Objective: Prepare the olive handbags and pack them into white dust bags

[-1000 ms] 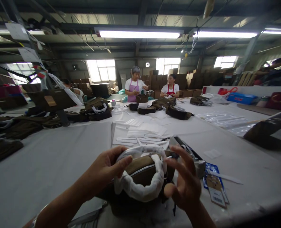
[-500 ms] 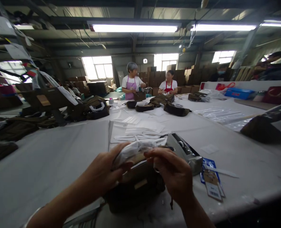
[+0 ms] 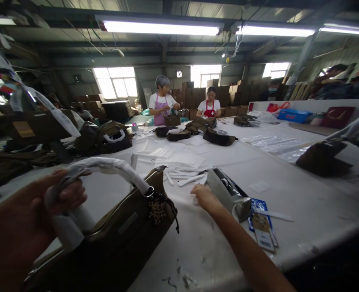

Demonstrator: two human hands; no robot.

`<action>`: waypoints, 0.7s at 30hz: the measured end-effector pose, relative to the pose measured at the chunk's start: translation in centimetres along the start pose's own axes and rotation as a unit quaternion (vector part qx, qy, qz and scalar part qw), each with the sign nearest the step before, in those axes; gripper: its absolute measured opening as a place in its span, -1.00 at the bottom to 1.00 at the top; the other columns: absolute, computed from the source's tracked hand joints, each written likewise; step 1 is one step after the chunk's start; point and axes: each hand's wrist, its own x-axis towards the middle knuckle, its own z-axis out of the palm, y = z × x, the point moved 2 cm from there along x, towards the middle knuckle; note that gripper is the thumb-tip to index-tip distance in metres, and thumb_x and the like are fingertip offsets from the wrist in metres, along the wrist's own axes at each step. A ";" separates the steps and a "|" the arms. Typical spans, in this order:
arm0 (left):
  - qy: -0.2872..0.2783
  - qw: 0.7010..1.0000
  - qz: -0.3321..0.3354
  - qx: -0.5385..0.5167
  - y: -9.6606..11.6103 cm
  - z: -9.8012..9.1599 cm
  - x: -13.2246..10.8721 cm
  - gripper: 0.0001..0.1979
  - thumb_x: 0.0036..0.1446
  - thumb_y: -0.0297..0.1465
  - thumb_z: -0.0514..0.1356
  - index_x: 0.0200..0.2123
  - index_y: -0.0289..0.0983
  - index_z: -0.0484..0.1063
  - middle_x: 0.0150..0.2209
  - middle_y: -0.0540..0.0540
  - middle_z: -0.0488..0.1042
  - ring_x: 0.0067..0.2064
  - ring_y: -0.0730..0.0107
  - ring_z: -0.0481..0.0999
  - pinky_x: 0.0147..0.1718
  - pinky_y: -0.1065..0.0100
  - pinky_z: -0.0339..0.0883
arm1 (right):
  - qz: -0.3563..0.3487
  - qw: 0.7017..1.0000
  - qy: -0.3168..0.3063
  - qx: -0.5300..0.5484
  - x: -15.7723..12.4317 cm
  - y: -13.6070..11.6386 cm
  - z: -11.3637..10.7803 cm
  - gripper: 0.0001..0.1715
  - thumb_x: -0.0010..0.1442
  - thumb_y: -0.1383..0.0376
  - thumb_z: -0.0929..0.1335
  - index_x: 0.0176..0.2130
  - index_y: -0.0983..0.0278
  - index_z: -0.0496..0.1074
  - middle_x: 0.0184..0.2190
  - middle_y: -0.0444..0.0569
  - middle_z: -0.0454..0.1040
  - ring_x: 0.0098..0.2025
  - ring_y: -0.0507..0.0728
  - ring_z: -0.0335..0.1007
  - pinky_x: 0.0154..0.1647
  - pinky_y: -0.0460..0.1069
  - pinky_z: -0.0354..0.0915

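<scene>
You are wrapping your left hand tightly around the paper-covered handle of the brown bag left of the tape dispenser, while your right hand is touching the dispenser's left end, its fingers' pinch impossible to tell, so a firm grip is probably stopping the paper slipping.

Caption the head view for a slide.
Left hand grips the wrapped handle of a brown bag; right hand beside the tape dispenser.
</scene>
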 end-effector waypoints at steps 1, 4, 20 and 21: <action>-0.001 0.999 -0.036 -0.014 -0.4 0.2 -0.2 -0.66 0.13 -0.28 0.23 -0.62 -0.25 0.25 -0.64 0.04 0.13 -0.60 0.54 0.14 -0.60 0.47 0.45 | -0.003 0.999 -0.029 -0.024 0.5 0.4 0.1 -0.78 0.33 0.23 0.38 -0.08 0.31 0.48 -0.05 0.02 0.51 -0.04 0.16 0.47 0.01 0.16 0.42; -0.014 0.996 -0.085 -0.030 -1.5 1.4 -0.8 -0.63 0.06 -0.20 0.30 -0.62 -0.26 0.30 -0.63 0.04 0.17 -0.61 0.55 0.13 -0.69 0.52 0.35 | -0.019 0.993 -0.091 -0.078 1.8 1.5 -0.3 -0.74 0.33 0.21 0.37 -0.05 0.30 0.46 -0.03 0.03 0.49 -0.04 0.16 0.47 0.00 0.16 0.42; -0.101 0.995 0.025 -0.002 -4.3 7.2 -1.0 -0.67 0.17 -0.19 0.26 -0.50 -0.29 0.35 -0.57 0.05 0.30 -0.56 0.59 0.14 -0.63 0.60 0.07 | -0.068 0.987 -0.125 -0.073 3.3 4.1 -0.2 -0.71 0.33 0.17 0.37 -0.06 0.32 0.46 -0.11 0.00 0.51 -0.15 0.13 0.49 -0.12 0.10 0.46; -0.100 0.995 0.028 -0.004 -4.5 7.4 -1.0 -0.68 0.18 -0.20 0.26 -0.49 -0.29 0.35 -0.57 0.05 0.30 -0.56 0.59 0.14 -0.63 0.60 0.06 | -0.062 0.987 -0.122 -0.081 3.2 4.0 -0.1 -0.71 0.33 0.17 0.37 -0.05 0.32 0.46 -0.09 0.00 0.50 -0.13 0.14 0.49 -0.10 0.11 0.46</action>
